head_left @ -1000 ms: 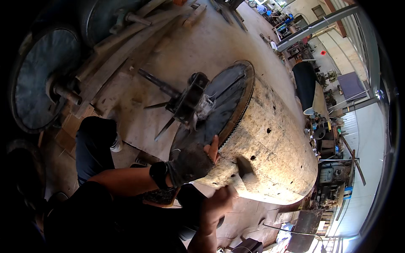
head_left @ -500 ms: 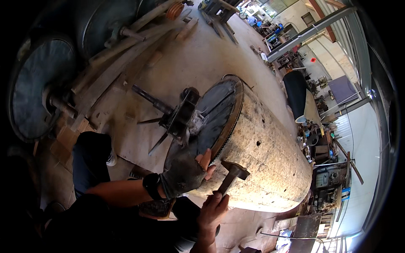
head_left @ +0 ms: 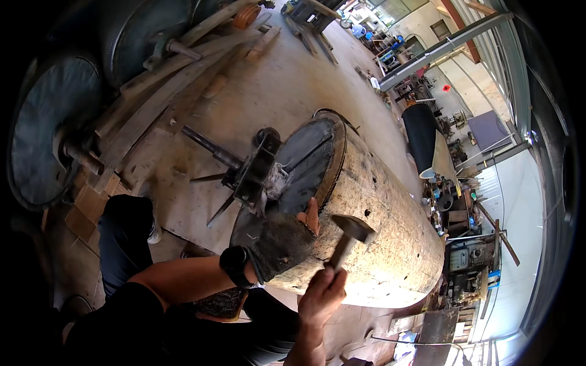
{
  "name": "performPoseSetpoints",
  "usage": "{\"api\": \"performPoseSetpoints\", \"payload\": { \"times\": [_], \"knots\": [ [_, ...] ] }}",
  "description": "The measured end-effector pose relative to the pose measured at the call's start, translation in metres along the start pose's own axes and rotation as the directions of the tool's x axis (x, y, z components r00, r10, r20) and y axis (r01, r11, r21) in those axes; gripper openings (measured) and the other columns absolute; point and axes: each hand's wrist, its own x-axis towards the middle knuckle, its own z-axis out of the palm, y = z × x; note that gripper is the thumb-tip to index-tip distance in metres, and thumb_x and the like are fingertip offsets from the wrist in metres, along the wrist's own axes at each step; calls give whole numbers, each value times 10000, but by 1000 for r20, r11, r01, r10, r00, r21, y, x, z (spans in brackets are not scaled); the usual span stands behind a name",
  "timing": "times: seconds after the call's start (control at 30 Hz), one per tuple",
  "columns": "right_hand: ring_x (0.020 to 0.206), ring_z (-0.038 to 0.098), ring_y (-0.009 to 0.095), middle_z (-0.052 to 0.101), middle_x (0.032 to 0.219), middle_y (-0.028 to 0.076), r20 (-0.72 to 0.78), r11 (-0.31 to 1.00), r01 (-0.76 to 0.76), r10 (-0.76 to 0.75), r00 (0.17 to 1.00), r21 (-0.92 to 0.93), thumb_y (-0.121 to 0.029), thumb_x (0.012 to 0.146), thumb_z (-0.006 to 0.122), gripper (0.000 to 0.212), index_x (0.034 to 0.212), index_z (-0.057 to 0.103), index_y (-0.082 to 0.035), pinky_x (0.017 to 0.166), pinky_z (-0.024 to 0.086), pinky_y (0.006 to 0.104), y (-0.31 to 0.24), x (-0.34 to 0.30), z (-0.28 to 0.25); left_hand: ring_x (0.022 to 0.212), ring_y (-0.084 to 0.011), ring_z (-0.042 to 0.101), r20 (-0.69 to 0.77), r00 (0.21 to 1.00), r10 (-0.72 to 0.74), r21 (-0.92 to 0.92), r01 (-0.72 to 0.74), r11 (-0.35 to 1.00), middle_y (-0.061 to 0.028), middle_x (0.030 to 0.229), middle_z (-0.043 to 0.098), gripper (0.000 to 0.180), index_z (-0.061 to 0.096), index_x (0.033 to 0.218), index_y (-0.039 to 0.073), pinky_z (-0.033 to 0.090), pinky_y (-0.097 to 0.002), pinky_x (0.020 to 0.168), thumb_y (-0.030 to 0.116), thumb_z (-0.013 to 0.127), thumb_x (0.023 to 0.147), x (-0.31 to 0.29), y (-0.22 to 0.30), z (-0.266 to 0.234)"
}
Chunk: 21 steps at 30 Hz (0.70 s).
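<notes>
A large drum [head_left: 390, 226] with a pale, mottled covering lies before me, its dark round end disc [head_left: 305, 161] turned to the left. Dark toothed trim runs around the rim. From the disc's centre sticks a shaft [head_left: 213, 148] carrying a black bearing block [head_left: 257, 169], with whitish fibres [head_left: 276, 183] wound behind it. My left hand [head_left: 284, 241], in a dark fingerless glove, rests at the rim with its fingers drawn together; whatever they pinch is hidden. My right hand [head_left: 323, 296] grips a hammer [head_left: 354, 228], its head close above the pale covering, right of my left fingers.
Dark drums [head_left: 55, 128] stand at the left beside long wooden planks [head_left: 165, 91]. My knee [head_left: 125, 238] is at the lower left. A black-and-tan roller [head_left: 423, 137] lies beyond the drum. Cluttered tools and machinery line the right wall, with a metal beam [head_left: 445, 52] above.
My left hand has moved slightly up along the rim and its fingers have drawn in. The hammer has shifted up and right with my right hand. The whole view has shifted slightly.
</notes>
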Motion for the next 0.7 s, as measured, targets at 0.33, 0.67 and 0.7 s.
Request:
{"api": "performPoseSetpoints", "payload": {
  "times": [0.33,0.67,0.7],
  "knots": [
    [706,484,172,573,946,80,-3,940,-216,225,974,263,-438,1048,458,480,1238,551,-7,587,413,369,110,1,13,570,-254,579,-110,985,133,-109,-145,983,-96,684,558,526,472,1325,-81,462,-393,515,194,631,906,-9,3,-4],
    [643,525,223,603,837,108,233,995,5,-29,972,102,-293,1062,454,294,1060,580,-28,549,426,360,37,33,126,596,-286,614,31,972,232,-134,-226,965,-124,686,596,388,554,1135,-55,487,-412,537,194,646,852,-64,-74,-25],
    [646,525,219,601,834,104,256,993,53,-78,964,103,-289,1062,451,293,1052,580,-27,553,428,358,23,39,140,599,-290,617,42,977,211,-128,-204,971,-127,686,600,375,562,1116,-52,490,-413,539,194,648,846,-65,-77,-26]
  ]
}}
